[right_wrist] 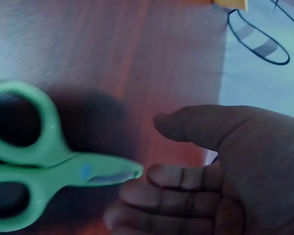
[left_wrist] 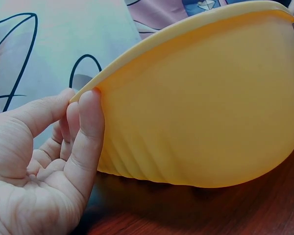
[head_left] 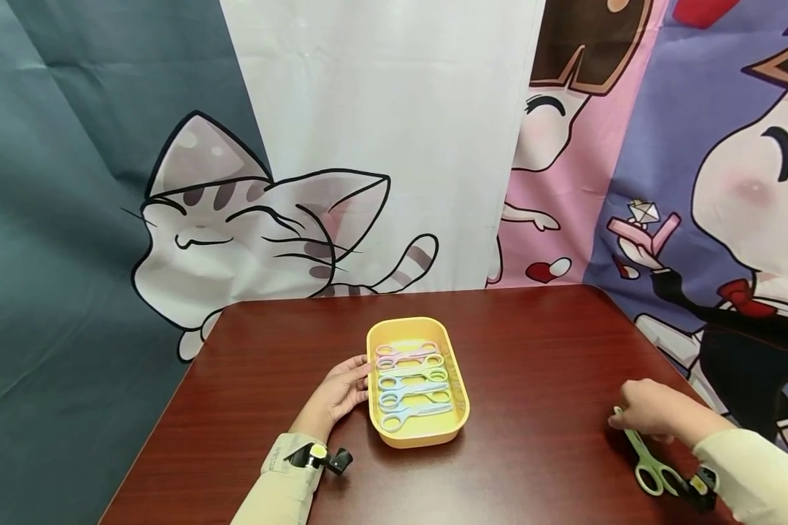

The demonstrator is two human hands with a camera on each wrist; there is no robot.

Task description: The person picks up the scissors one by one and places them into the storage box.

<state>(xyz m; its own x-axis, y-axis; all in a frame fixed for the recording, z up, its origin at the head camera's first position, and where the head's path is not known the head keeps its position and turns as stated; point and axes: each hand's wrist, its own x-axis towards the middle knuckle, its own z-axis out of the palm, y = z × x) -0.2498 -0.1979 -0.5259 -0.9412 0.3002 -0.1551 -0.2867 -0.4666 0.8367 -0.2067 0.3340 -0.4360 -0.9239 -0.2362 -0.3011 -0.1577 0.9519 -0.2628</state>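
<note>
My left hand (head_left: 343, 388) pinches the rim of a yellow plastic basket (head_left: 461, 390) at its left side; in the left wrist view its thumb and fingers (left_wrist: 88, 127) meet the rim's edge. Inside lie several small scissors in a column, among them pink scissors (head_left: 407, 355) at the far end and light blue scissors (head_left: 400, 418) at the near end. Far to the right, my right hand (head_left: 653, 412) is over green scissors (head_left: 645, 456). In the right wrist view, their tip (right_wrist: 137, 169) is beside the loosely extended fingertips, and the thumb stands apart. Whether they touch the table cannot be told.
The dark red-brown table (head_left: 532, 364) carries the basket near its middle. A cartoon-printed curtain (head_left: 400, 146) hangs behind it. Each sleeve bears a small black wrist mount, such as the left mount (head_left: 328, 459).
</note>
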